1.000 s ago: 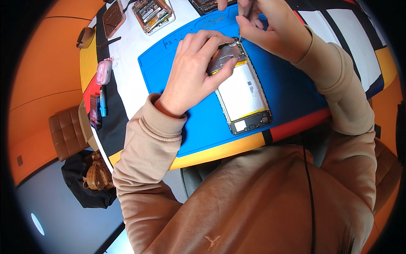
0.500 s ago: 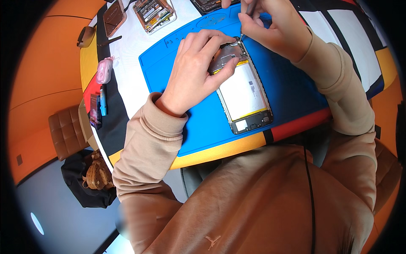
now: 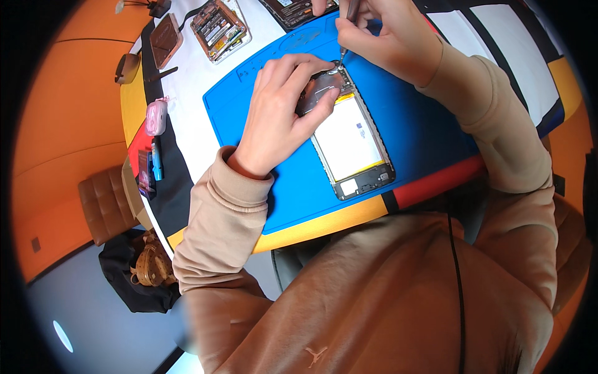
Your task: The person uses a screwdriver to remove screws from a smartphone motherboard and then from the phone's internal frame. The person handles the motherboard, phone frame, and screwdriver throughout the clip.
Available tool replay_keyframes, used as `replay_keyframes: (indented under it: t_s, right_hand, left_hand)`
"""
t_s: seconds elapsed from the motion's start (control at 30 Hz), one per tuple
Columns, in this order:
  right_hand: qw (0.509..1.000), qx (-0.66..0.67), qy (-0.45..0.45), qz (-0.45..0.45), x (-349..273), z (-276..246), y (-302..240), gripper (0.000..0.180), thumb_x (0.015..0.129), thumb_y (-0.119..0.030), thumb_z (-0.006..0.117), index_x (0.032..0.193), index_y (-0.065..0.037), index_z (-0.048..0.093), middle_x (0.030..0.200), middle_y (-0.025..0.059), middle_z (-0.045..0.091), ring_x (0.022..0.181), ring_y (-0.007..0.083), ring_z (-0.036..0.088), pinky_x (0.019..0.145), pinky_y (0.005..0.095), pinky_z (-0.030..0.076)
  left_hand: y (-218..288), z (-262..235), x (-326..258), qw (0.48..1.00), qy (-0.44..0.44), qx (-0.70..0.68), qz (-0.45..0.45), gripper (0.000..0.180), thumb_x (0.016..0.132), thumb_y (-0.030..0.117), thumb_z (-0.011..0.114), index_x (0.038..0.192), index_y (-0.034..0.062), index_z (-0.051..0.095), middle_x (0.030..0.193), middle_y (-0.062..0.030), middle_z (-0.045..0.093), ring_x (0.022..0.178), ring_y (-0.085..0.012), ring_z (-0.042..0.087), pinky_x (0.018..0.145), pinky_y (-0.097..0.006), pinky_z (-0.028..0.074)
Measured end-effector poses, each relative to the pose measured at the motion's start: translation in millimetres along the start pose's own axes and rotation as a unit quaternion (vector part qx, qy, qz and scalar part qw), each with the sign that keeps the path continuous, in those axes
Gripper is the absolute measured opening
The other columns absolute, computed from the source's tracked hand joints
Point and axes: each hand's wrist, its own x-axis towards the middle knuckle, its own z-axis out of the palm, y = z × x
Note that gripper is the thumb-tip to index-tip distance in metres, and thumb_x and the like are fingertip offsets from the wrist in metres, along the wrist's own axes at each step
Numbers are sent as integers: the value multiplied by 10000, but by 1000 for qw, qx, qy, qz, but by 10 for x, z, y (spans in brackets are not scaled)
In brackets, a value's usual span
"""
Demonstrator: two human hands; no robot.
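Note:
An opened smartphone (image 3: 352, 134) lies on a blue repair mat (image 3: 430, 134), its pale battery and inner parts bare. My left hand (image 3: 271, 115) holds its upper end, thumb and fingers closed around a smooth grey plate (image 3: 320, 86). In my right hand (image 3: 395, 47) is a slim screwdriver (image 3: 353, 12), gripped between thumb and fingers. Its thin shaft points down to the phone's top corner, by my left fingertips. The tip is too small to make out whether it sits in a screw.
Tiny parts (image 3: 243, 75) lie on the mat's far left. Beyond it are another opened phone (image 3: 219, 30), a dark opened device (image 3: 293, 11) and a copper-coloured phone (image 3: 167, 40). A pink case (image 3: 156, 117), a blue marker (image 3: 157, 161) and a small dark box (image 3: 146, 176) line the left edge.
The view has shifted slightly. The screwdriver stands somewhat more upright, its tip still by the phone's top corner. My left hand keeps its hold on the phone.

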Motion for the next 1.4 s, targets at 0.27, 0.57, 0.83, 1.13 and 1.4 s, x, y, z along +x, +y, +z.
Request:
replay_keyframes:
  t_s: [0.27, 0.57, 0.83, 1.13, 1.4]
  right_hand:
    - [992, 120, 3, 48, -13, 96, 31, 275, 847, 67, 549, 984, -85, 364, 907, 26, 532, 708, 19, 442, 582, 189, 366]
    - [956, 259, 2, 135, 45, 27, 78, 139, 937, -29, 583, 1027, -75, 487, 905, 14, 534, 770, 39, 462, 658, 172, 369]
    - [969, -36, -198, 141, -24, -1, -6, 204, 841, -201, 761, 954, -84, 638, 519, -19, 388, 499, 96, 358, 485, 292, 306]
    - [978, -96, -158, 95, -16, 20, 87, 137, 807, -195, 760, 847, -92, 679, 516, 21, 418, 488, 120, 405, 481, 302, 332]
    - [976, -108, -155, 105, -38, 49, 55, 101, 819, -189, 728, 858, -111, 678, 511, 38, 434, 467, 153, 448, 474, 314, 351]
  left_hand:
    - [21, -23, 9, 999, 48, -22, -7, 154, 878, 151, 715, 987, 45, 690, 1060, -76, 657, 924, -239, 551, 819, -327, 466]
    - [0, -30, 0, 997, 79, -26, 0, 126, 843, 124, 756, 942, 56, 718, 998, -63, 686, 889, -217, 576, 776, -310, 484]
    - [18, -69, -12, 994, 106, -22, -23, 137, 824, 87, 775, 942, 28, 736, 940, -83, 720, 850, -192, 642, 776, -286, 496]
    - [-4, -59, 3, 992, 121, -23, -17, 133, 841, 77, 759, 961, 23, 739, 948, -86, 728, 849, -182, 651, 782, -283, 502]
    - [-10, -42, -6, 992, 116, -31, -33, 133, 850, 70, 746, 972, 18, 741, 958, -96, 727, 860, -194, 653, 789, -286, 500]
